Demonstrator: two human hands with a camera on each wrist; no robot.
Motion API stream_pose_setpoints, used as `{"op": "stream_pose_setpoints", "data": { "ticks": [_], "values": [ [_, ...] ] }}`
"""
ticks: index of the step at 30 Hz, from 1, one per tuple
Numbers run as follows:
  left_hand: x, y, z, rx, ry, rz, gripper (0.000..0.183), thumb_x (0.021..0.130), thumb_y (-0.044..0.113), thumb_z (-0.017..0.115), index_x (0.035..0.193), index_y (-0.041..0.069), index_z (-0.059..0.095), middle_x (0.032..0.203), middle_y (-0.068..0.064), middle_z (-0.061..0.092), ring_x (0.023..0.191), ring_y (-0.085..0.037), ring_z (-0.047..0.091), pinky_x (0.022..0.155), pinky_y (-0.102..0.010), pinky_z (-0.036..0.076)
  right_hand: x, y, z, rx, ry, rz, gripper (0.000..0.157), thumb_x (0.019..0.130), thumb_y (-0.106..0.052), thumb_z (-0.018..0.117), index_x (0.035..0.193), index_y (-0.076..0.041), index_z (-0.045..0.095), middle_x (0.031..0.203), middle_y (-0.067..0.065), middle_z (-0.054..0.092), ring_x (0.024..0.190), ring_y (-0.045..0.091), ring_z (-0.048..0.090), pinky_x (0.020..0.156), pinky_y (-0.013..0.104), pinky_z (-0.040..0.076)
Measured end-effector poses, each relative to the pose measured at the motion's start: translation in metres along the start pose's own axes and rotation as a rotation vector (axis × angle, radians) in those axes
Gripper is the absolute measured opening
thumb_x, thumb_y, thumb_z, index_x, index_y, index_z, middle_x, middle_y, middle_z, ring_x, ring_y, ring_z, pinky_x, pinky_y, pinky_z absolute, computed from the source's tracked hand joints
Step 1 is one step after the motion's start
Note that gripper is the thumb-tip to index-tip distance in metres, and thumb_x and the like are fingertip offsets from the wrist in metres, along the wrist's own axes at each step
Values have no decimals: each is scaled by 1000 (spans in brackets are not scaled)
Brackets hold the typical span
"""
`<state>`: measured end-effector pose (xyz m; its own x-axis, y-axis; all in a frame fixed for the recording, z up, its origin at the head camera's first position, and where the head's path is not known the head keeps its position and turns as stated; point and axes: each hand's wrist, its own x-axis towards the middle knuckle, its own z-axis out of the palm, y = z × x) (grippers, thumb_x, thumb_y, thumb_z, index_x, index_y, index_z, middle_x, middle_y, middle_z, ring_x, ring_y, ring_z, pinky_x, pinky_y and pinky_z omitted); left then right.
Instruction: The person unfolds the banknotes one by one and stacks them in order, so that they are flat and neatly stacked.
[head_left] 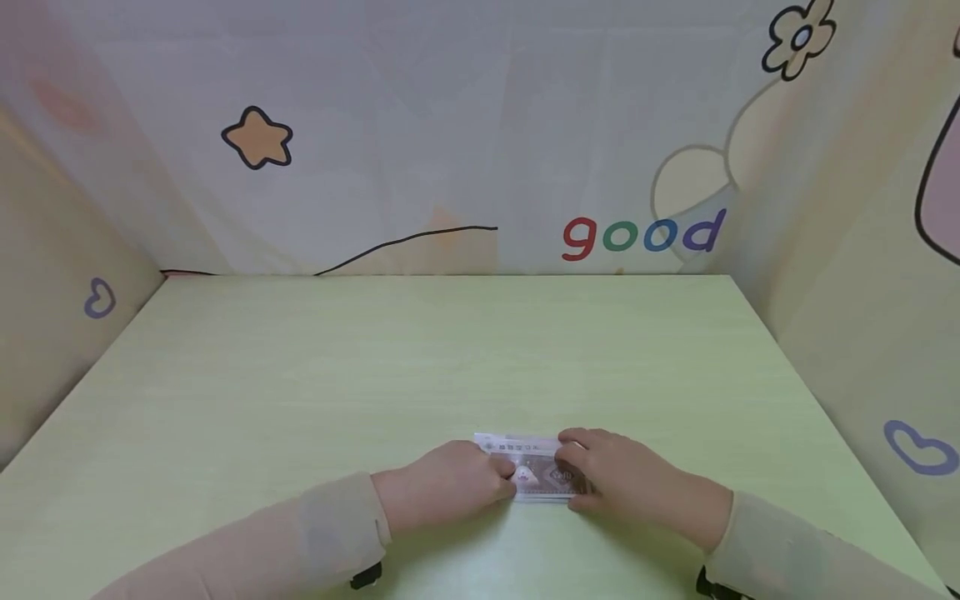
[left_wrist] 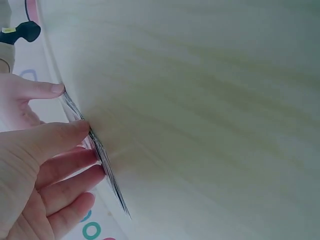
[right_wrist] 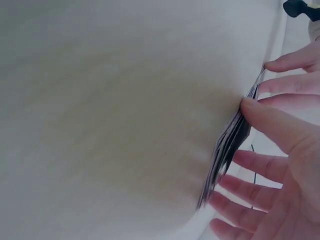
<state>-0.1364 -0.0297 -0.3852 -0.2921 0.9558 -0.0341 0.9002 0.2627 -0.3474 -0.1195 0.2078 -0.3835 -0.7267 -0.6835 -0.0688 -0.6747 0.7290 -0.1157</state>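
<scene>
Near the front of the table lies a flat, layered packet [head_left: 538, 477], brown and white, with a pale printed strip along its far side and a small white figure on its face. My left hand [head_left: 453, 485] pinches its left end, thumb at the near edge. At the right end my right hand [head_left: 637, 479] grips it, with thumb near and fingers over the far side. Seen edge-on in the left wrist view, the packet [left_wrist: 111, 172] is a thin stack of sheets between thumb and fingers. Its layers [right_wrist: 225, 150] fan slightly apart in the right wrist view.
The pale green table [head_left: 450, 358] reaches back to a printed cloth wall [head_left: 420, 100] with a star and the word "good". Similar cloth panels stand along the left side [head_left: 67, 250] and right side [head_left: 847, 275]. Dark bands [head_left: 366, 575] show under the sleeves.
</scene>
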Motion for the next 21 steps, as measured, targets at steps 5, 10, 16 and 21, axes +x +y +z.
{"op": "stream_pose_setpoints", "data": {
  "ticks": [5, 10, 16, 21],
  "values": [
    [0, -2, 4, -82, 20, -30, 9, 86, 20, 66, 89, 26, 72, 87, 10, 60, 61, -4, 48, 55, -15, 42, 1, 3, 1, 33, 10, -27, 45, 78, -32, 75, 111, -6, 57, 120, 12, 53, 107, 30, 53, 89, 43, 46],
    [-1, -3, 6, -166, 35, -54, 10, 86, 20, 67, 94, 24, 72, 96, 9, 62, 79, -6, 57, 68, -16, 45, 1, 3, 2, 46, 7, -36, 48, 78, -35, 74, 112, -6, 57, 121, 12, 53, 110, 29, 52, 91, 42, 45],
    [-3, -4, 5, -215, 33, -73, 14, 87, 25, 67, 100, 22, 71, 102, 6, 62, 87, -8, 58, 74, -17, 47, 2, 3, 2, 55, -2, -19, 50, 79, -39, 72, 114, -6, 57, 123, 13, 52, 113, 30, 51, 93, 43, 44],
    [-6, -5, 5, -271, 75, -89, 15, 87, 26, 67, 100, 20, 71, 104, 5, 61, 90, -8, 58, 75, -16, 47, 0, 2, -2, 67, -1, 9, 51, 80, -41, 71, 115, -7, 57, 128, 14, 50, 117, 31, 48, 95, 44, 42]
  ]
}}
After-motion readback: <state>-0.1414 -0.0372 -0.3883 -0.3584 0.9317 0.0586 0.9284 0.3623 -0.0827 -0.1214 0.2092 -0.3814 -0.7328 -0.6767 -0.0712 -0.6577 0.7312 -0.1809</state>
